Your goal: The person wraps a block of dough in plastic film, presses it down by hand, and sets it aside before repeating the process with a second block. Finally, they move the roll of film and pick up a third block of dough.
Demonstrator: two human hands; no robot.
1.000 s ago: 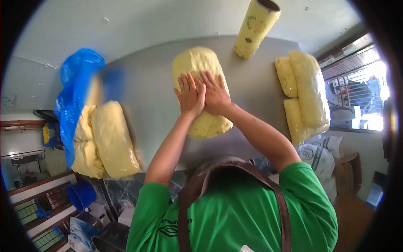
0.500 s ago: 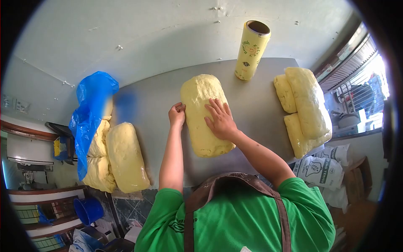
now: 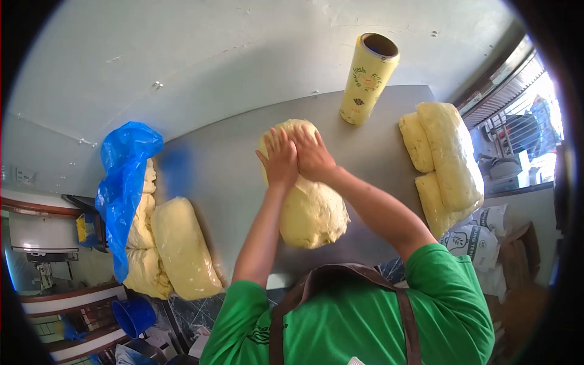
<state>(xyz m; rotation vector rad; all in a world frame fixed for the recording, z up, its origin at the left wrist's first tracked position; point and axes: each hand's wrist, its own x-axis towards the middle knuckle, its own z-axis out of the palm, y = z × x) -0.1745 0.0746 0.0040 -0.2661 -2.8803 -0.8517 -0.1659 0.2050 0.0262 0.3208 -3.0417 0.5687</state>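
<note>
A large block of pale yellow dough (image 3: 313, 213) lies lengthwise on the grey metal table (image 3: 231, 158). Both hands press flat on its upper half, side by side and touching. My left hand (image 3: 280, 159) has its fingers spread and pointing away from me. My right hand (image 3: 310, 153) is also spread on the dough, its fingers partly over the far end. Under the hands the dough looks narrowed, while its near end bulges out round.
A yellow film roll (image 3: 368, 79) stands upright at the back. Wrapped dough blocks (image 3: 450, 155) are stacked at the right. At the left lie another wrapped block (image 3: 185, 246) and more dough partly under a blue plastic sheet (image 3: 125, 182). White sacks (image 3: 477, 243) sit below right.
My left hand has moved from the dough's left side onto its top and opened. My right hand has shifted slightly left and away from me. The dough's shape has changed, narrower beneath the hands.
</note>
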